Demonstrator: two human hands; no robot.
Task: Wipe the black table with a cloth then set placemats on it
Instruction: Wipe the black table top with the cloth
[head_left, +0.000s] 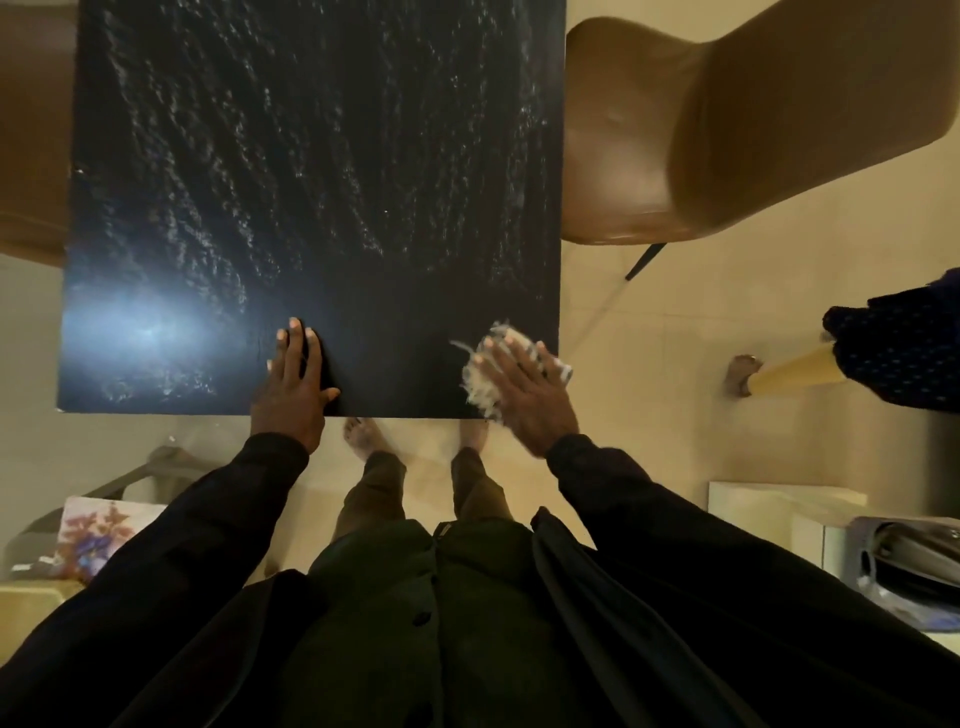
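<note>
Wiping underway: right hand (524, 384) presses cloth (488, 374) flat-fingered on table (322, 182), left hand (293, 379) rests flat; no placemats laid yet

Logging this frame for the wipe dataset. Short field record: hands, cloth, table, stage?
surface: black table, streaky sheen, no placemats on it
tool: white cloth near the front right corner
left: left hand flat on the table near its front edge
right: right hand pressing the cloth, fingers straight
stage: wiping; placemats not yet set
nearby: brown chair beside the table's right edge
</note>
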